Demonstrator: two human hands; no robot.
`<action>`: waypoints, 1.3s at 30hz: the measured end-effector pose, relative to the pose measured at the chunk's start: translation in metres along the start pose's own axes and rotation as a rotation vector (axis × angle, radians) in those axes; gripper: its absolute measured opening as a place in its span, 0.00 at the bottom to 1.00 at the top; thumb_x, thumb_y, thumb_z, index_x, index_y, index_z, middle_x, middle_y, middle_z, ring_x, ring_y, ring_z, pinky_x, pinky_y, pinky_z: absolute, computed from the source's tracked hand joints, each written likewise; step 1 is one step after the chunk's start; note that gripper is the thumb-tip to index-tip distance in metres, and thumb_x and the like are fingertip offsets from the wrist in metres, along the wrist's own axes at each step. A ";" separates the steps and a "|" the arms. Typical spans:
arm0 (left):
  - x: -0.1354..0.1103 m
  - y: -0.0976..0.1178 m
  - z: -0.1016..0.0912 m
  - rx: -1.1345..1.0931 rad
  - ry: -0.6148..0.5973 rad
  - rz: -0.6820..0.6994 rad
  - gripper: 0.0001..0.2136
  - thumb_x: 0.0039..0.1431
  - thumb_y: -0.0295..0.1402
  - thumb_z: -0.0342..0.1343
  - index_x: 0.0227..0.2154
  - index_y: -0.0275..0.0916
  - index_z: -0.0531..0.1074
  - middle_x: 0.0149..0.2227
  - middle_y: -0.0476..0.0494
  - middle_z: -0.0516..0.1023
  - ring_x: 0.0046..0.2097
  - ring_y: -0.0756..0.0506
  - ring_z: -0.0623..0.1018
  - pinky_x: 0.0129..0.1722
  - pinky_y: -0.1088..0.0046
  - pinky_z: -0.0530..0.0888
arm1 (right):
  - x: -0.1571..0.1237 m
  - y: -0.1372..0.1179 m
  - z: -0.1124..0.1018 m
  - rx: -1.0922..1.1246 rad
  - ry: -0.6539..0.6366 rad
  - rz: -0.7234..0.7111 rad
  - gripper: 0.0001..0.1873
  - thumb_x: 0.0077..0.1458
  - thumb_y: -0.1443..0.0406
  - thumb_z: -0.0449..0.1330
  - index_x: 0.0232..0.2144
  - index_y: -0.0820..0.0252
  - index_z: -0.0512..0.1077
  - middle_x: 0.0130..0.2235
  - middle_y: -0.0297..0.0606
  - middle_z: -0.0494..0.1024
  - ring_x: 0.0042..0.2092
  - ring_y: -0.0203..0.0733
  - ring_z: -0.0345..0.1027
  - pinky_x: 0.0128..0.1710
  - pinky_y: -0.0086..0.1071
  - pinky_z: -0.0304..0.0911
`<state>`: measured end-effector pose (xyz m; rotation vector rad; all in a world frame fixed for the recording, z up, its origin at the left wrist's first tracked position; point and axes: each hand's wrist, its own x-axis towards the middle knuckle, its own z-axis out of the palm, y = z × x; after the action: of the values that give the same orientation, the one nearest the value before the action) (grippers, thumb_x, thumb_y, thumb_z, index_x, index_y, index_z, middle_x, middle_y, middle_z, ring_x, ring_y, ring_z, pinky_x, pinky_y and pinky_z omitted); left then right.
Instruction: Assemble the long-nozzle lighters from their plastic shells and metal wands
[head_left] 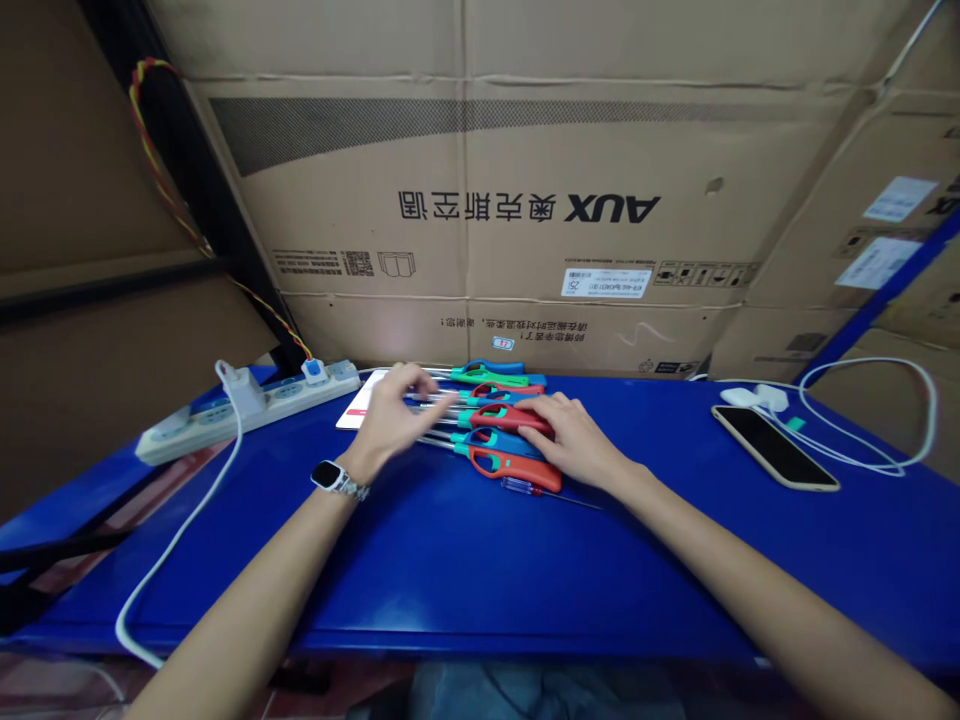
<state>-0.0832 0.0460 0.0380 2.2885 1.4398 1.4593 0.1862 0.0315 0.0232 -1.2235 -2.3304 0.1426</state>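
Several long-nosed gas lighters lie side by side on the blue table, metal rods pointing left, handles to the right. Their handles are blue (499, 368), green (491, 379), red (504, 420) and orange (525, 468). My left hand (394, 415), with a watch (328, 475) on its wrist, is over the rods, thumb and index finger apart; its other fingers are partly hidden. My right hand (574, 440) has its thumb and index finger on either side of a red lighter's handle. A small screwdriver (536, 489) with a clear, purplish handle lies just below the orange lighter.
A white power strip (251, 408) with plugs runs along the left. A white card (358, 405) lies beside my left hand. On the right are a phone (776, 447), a white charger (757, 398) and looped cable. A large cardboard sheet (517, 140) backs the blue table (465, 570).
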 end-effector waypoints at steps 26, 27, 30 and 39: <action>-0.007 -0.014 0.059 0.424 -0.548 0.123 0.29 0.67 0.43 0.46 0.68 0.44 0.50 0.70 0.36 0.50 0.70 0.33 0.50 0.65 0.42 0.50 | 0.018 0.018 0.013 -0.252 -0.151 -0.069 0.29 0.67 0.49 0.45 0.65 0.51 0.59 0.70 0.45 0.52 0.70 0.55 0.38 0.63 0.57 0.43; -0.007 -0.014 0.058 0.417 -0.548 0.134 0.29 0.66 0.43 0.47 0.68 0.43 0.51 0.70 0.35 0.50 0.70 0.33 0.50 0.65 0.42 0.49 | 0.017 0.016 0.012 -0.255 -0.148 -0.062 0.29 0.67 0.49 0.45 0.65 0.52 0.59 0.69 0.46 0.52 0.70 0.55 0.39 0.63 0.57 0.43; -0.009 -0.010 0.057 0.414 -0.521 0.127 0.30 0.67 0.46 0.46 0.68 0.42 0.52 0.71 0.34 0.47 0.71 0.32 0.47 0.66 0.43 0.47 | 0.013 0.011 0.010 -0.261 -0.139 -0.037 0.30 0.67 0.49 0.44 0.65 0.55 0.59 0.69 0.49 0.52 0.70 0.56 0.40 0.64 0.57 0.40; -0.014 -0.006 0.061 0.397 -0.527 0.083 0.30 0.68 0.50 0.41 0.68 0.43 0.50 0.70 0.36 0.49 0.70 0.34 0.50 0.66 0.44 0.49 | -0.001 -0.007 0.016 -0.253 -0.061 -0.029 0.30 0.65 0.48 0.47 0.62 0.57 0.63 0.68 0.52 0.55 0.69 0.55 0.44 0.64 0.54 0.40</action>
<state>-0.0435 0.0635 -0.0079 2.6960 1.5688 0.5261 0.1737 0.0291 0.0108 -1.3189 -2.4757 -0.1313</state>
